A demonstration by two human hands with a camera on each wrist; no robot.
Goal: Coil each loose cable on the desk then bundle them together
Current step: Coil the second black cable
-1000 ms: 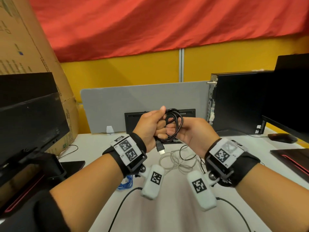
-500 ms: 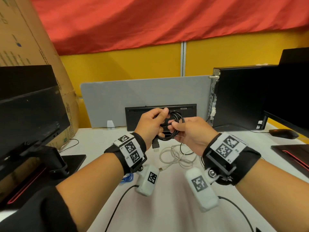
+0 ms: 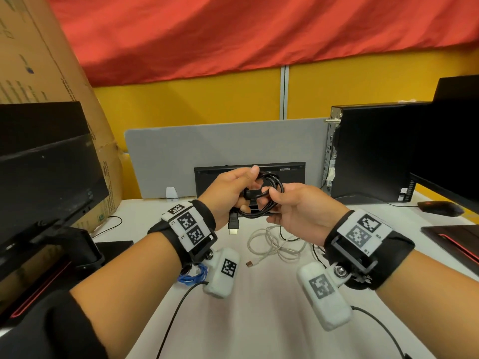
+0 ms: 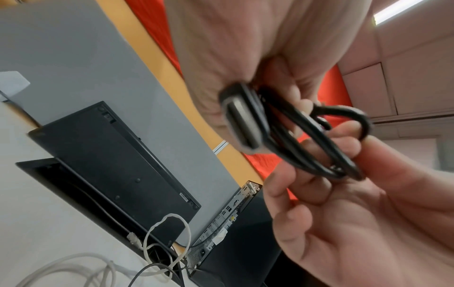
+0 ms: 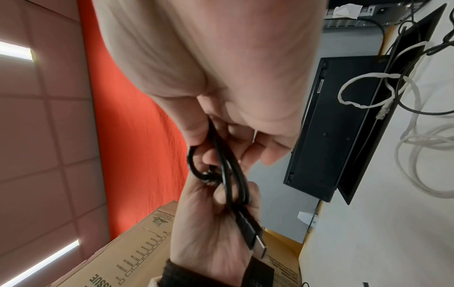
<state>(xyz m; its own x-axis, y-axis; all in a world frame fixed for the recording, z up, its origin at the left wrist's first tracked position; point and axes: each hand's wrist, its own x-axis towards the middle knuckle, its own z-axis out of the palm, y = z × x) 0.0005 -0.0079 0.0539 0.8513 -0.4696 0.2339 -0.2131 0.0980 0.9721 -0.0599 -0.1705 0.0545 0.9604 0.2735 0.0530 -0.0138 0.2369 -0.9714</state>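
Observation:
A black cable (image 3: 269, 195) wound into a small coil hangs in the air above the desk, held between both hands. My left hand (image 3: 234, 191) grips its left side, and one plug (image 3: 233, 225) dangles below that hand. My right hand (image 3: 278, 203) pinches the coil's right side (image 4: 343, 167) with thumb and fingers. In the right wrist view the coil (image 5: 230, 174) runs through both hands, plug (image 5: 255, 240) pointing down. A loose white cable (image 3: 274, 244) lies tangled on the white desk (image 3: 259, 307) beneath the hands. A small blue cable (image 3: 193, 275) lies by my left wrist.
A black keyboard (image 3: 290, 172) leans against the grey divider (image 3: 207, 151) behind the hands. A black PC tower (image 3: 375, 151) and mouse (image 3: 440, 208) stand at the right, monitors at both sides. Thin black cables (image 3: 287, 235) cross the white one.
The hands have shifted slightly lower and the left thumb now lies over the top of the coil. The right fingers have closed onto the coil's right side. The plug still dangles.

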